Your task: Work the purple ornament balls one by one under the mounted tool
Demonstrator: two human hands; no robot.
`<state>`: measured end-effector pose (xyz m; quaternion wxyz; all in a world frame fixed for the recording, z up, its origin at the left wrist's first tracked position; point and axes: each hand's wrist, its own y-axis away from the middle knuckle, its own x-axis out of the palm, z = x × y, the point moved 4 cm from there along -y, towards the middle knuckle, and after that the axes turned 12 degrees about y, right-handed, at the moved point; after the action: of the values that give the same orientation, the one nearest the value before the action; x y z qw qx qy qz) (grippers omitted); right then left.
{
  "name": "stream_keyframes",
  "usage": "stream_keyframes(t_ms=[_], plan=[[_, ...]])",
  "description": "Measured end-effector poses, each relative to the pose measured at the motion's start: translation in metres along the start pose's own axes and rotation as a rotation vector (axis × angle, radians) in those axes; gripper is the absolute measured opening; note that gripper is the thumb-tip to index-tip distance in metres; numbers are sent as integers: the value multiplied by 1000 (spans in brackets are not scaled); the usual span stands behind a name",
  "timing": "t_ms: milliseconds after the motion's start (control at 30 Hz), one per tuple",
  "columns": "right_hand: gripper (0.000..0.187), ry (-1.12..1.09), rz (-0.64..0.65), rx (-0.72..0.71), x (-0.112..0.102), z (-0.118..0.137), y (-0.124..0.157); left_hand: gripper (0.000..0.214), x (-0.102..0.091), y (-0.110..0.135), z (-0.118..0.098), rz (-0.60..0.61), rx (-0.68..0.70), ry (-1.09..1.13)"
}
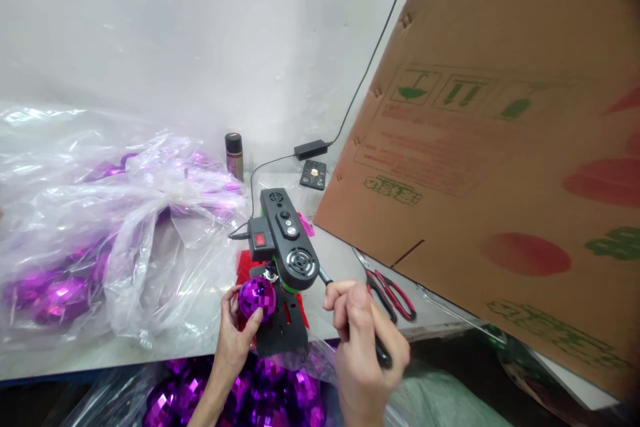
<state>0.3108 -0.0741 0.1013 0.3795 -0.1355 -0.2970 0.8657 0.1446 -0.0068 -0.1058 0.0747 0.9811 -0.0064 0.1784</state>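
A shiny purple mirror-faceted ball (257, 299) is held between the thumb and fingers of my left hand (236, 333). It sits against the front of a small black machine (289, 233) with a red switch (259, 239), over the machine's black slotted base plate (283, 330). My right hand (367, 347) is closed around a lever with a black handle (383, 355), whose metal rod reaches toward the machine's right side. What touches the ball's upper side is partly hidden. Red material (243, 267) lies under the machine.
Clear plastic bags (165, 213) with purple balls cover the left of the table. More purple balls (193, 393) lie below the front edge. Red-handled scissors (400, 297), a spray can (234, 157), a power adapter (311, 149) and a large cardboard box (475, 167) stand around.
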Motion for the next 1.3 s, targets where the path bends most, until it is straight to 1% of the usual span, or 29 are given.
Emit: stream_keyframes(t_ms=[133, 233, 333, 467, 567, 667, 767, 900, 1067, 1200, 1300], plan=[[49, -2, 3, 4, -1, 1, 1, 74, 2, 4, -1, 82, 129, -232], [49, -8, 10, 6, -1, 3, 1, 74, 3, 8, -2, 138, 209, -385], [49, -2, 16, 14, -2, 2, 2, 73, 8, 10, -6, 206, 268, -466], [49, 11, 29, 18, -2, 0, 3, 67, 19, 7, -15, 243, 317, -536], [49, 12, 25, 21, -3, 0, 3, 66, 30, 4, -17, 260, 329, -550], [49, 17, 32, 36, -4, -1, 3, 70, 36, 0, -9, 257, 333, -499], [47, -5, 31, 34, -5, -6, 6, 75, 36, -5, 3, 254, 343, -466], [43, -41, -19, -9, -4, -18, 18, 77, 34, -11, 14, 295, 348, -507], [46, -44, -140, -68, -1, -27, 27, 78, 34, -10, 12, 282, 355, -521], [53, 0, -170, -62, 2, -28, 26, 77, 38, -7, 7, 260, 363, -504], [55, 11, -192, -59, 4, -27, 25, 77, 39, -7, 7, 259, 366, -514]])
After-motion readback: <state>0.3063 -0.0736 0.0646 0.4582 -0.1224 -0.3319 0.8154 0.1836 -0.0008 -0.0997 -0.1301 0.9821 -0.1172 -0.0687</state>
